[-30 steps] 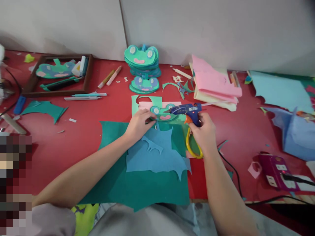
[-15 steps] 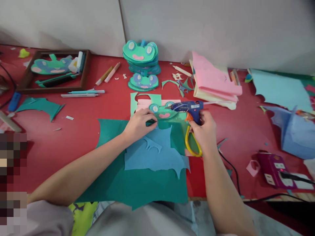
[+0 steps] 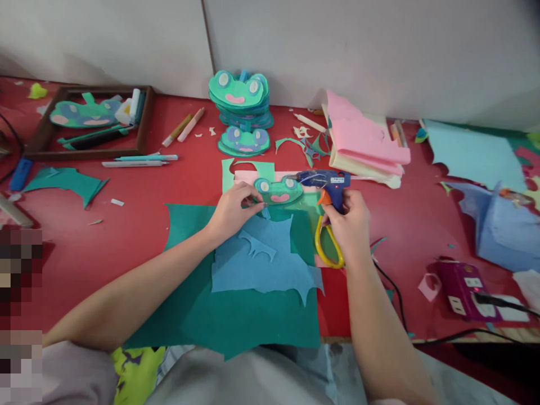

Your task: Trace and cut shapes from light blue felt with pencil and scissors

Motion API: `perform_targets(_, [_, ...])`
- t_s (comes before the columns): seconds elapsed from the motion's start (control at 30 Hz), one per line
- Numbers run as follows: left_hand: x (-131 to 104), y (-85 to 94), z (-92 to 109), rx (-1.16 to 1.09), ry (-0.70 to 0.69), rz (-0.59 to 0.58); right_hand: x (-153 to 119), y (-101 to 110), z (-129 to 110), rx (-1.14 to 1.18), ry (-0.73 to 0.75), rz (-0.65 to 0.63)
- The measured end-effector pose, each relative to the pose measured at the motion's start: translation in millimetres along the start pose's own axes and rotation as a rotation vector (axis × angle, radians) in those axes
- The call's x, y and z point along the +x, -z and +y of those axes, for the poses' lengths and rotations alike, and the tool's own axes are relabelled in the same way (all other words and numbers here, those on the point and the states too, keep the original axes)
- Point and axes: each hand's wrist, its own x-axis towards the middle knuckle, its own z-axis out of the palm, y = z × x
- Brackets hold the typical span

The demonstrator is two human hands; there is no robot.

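Note:
A green frog face with pale eyes and a pink mouth lies at the centre. My left hand pinches at its left edge with thumb and fingers together. My right hand is wrapped round the handle of a blue glue gun with an orange trigger; its nozzle points left, close to the frog's right eye. Just below the gun lie yellow-handled scissors. Blue felt with cut edges rests on a large dark green sheet in front of me.
Behind stands a stack of frog faces. A wooden tray with pens is at the left, pink felt at the right. A purple power socket with black cables sits at the near right.
The fingers of my left hand have lifted slightly and drawn together at the frog's edge. The glue gun has shifted slightly to the right relative to the frog. The view has moved slightly.

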Motion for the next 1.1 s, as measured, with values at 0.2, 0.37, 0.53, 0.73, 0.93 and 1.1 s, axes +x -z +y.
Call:
perform_targets(0.2, [4.4, 5.0, 13.0, -0.457, 0.195, -0.010, -1.3, 2.1, -8.2, 0.159, -0.065, -0.009])
perform_targets(0.37, [2.4, 0.5, 8.7, -0.389, 0.225, -0.012, -1.9, 1.5, -3.6, 0.074, -0.004, -0.079])
perform_targets(0.53, [1.4, -1.1, -0.4, 0.015, 0.076, 0.032, -4.3, -0.3, -3.1, 0.021, 0.047, -0.179])
perform_targets(0.73, [4.9, -0.1, -3.6, -0.078, 0.136, 0.104, -6.1, -2.0, -6.3, -0.103, 0.057, -0.099])
perform_targets(0.93, [6.4, 0.3, -7.9, -0.100, 0.113, 0.162, -3.6, 0.0, -4.8, -0.147, 0.060, 0.000])
perform_targets(1.1, [6.4, 5.2, -3.1, 0.050, 0.037, 0.250, -2.7, 1.0, -2.1, -0.138, 0.067, 0.004])
